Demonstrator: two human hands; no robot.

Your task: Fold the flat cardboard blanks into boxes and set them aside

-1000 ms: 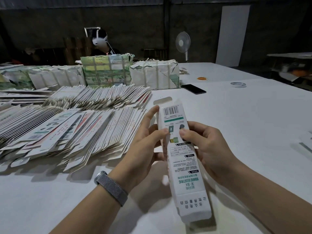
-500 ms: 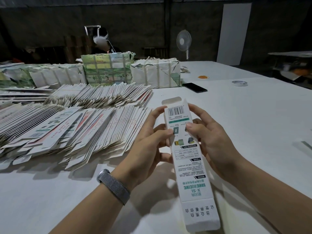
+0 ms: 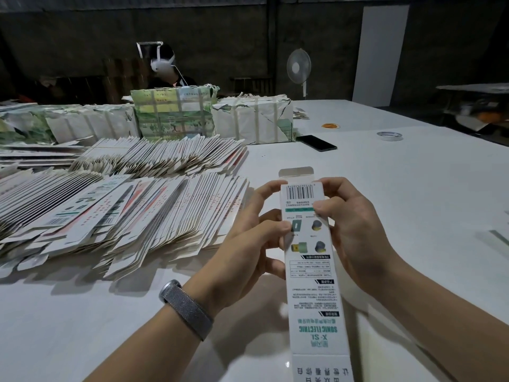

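Observation:
I hold a long, narrow white box [image 3: 311, 285] lengthwise in front of me, printed with a barcode, small product pictures and green lettering. Its far end flap stands open above the barcode. My left hand [image 3: 248, 244] grips the box's left side, thumb on the printed face and index finger up at the far corner. My right hand [image 3: 355, 232] grips the right side, thumb pressed on the face near the green stripe and fingers curled over the far edge. Fanned rows of flat cardboard blanks [image 3: 124, 216] cover the white table [image 3: 413, 216] to my left.
Wrapped bundles [image 3: 173, 114] of blanks stand at the back of the table. A black phone [image 3: 316, 142], a roll of tape [image 3: 389, 135] and an orange disc [image 3: 329, 126] lie beyond the box. A person sits behind the bundles. A fan [image 3: 298, 66] stands at the wall.
Both hands have slid up the box toward its far end near the barcode, and the box has moved slightly nearer to me and to the right.

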